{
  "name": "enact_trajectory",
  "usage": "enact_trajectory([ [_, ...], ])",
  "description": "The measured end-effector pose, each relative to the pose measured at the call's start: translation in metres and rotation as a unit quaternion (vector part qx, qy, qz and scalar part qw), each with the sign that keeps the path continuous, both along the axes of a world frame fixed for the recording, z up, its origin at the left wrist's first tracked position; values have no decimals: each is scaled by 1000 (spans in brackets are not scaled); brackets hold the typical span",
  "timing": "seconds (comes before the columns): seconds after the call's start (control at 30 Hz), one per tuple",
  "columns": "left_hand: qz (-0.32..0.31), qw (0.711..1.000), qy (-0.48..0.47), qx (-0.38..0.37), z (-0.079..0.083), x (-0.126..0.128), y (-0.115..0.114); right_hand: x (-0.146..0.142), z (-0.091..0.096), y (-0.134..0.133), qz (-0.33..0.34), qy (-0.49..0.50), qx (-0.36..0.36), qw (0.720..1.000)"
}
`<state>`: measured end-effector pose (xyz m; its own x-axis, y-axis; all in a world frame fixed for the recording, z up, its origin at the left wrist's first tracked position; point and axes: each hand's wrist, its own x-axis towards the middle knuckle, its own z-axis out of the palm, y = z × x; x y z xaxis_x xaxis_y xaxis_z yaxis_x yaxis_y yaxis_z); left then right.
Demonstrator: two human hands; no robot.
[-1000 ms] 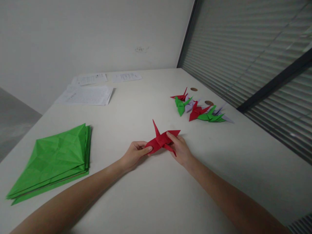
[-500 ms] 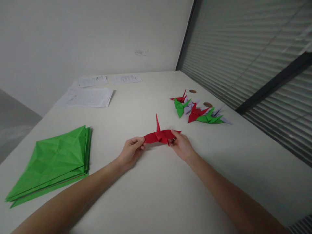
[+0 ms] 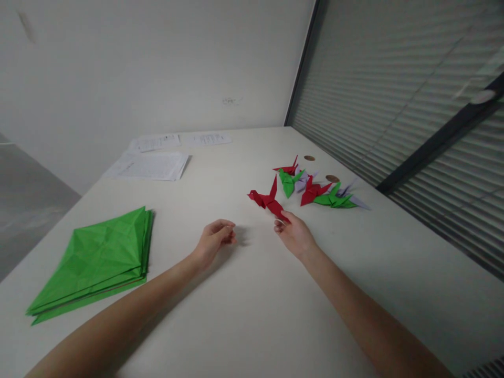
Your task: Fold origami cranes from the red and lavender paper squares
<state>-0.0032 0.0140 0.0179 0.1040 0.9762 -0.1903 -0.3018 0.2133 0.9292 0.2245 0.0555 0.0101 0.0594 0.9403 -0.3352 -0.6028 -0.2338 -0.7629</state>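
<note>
My right hand [image 3: 293,235] pinches one wing tip of a red paper crane [image 3: 269,200] and holds it out over the white table [image 3: 244,304], toward a cluster of folded cranes [image 3: 315,189] in red, green and pale purple. My left hand [image 3: 214,240] rests on the table to the left, fingers loosely curled, with nothing in it. A stack of creased green paper sheets [image 3: 96,260] lies at the left.
Printed white papers [image 3: 151,165] lie at the far side of the table by the wall. Two small brown discs [image 3: 332,178] sit beside the crane cluster. Window blinds [image 3: 413,94] run along the right edge of the table.
My left hand has let go of the red crane and stayed back. My right hand has carried the crane forward and right, closer to the cluster of folded cranes.
</note>
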Motion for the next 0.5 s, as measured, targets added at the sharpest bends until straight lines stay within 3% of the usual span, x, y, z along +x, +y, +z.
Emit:
enact_trajectory([
  [0.2,-70,995,51,42,9,9,-6,-4,-1,-4,11,-9,3,1000],
  [0.37,-59,994,71,67,-9,7,-13,1,-1,7,3,-18,12,1000],
  [0.5,-61,987,112,95,-22,7,-19,6,2,36,-12,-27,16,999],
])
